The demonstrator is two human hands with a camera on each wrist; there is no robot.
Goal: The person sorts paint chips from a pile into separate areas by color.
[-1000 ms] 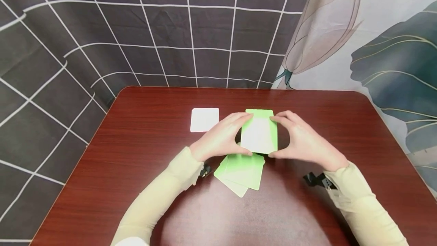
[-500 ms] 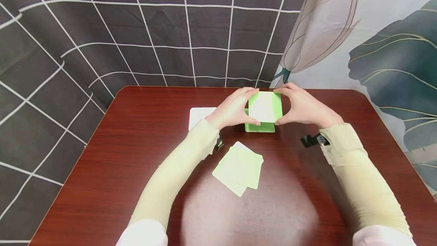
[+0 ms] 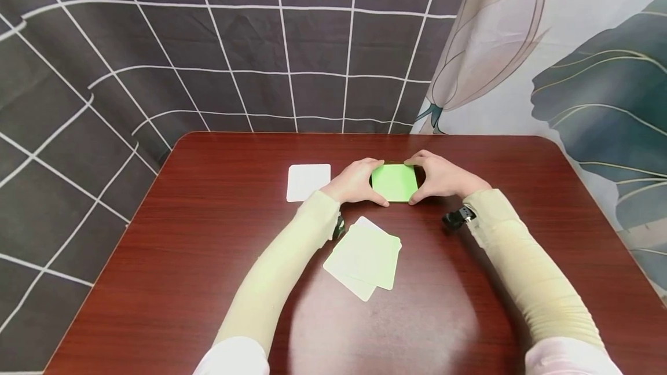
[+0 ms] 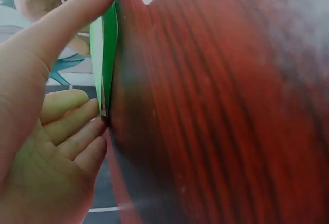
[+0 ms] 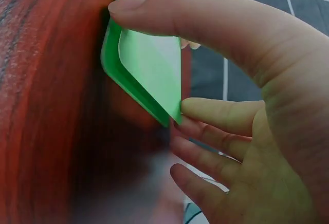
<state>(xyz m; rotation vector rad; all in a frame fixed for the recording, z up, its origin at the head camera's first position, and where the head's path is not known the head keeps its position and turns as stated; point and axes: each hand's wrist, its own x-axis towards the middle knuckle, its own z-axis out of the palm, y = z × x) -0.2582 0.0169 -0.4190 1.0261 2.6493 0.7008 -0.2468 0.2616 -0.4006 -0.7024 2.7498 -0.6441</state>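
A square green card (image 3: 394, 183) is pinched at its edges by both hands near the back of the table. My left hand (image 3: 358, 183) grips its left side, thumb on the near edge and fingers at the far edge. On the opposite side my right hand (image 3: 442, 178) holds it the same way. The right wrist view shows this upper card (image 5: 151, 54) over a second green card (image 5: 112, 62), with a narrow wedge between them. From the left wrist, both cards appear edge-on, the lower card (image 4: 109, 49) nearer the wood.
A white card (image 3: 308, 182) lies left of the left hand. Several overlapping pale green cards (image 3: 365, 256) are fanned loosely nearer the front. The reddish-brown table (image 3: 208, 219) meets a dark grid-patterned curtain (image 3: 250, 39) at the back.
Both hands carried the green card away from the loose cards to the back, over another green card, then lowered it so that it now covers that card in the head view.
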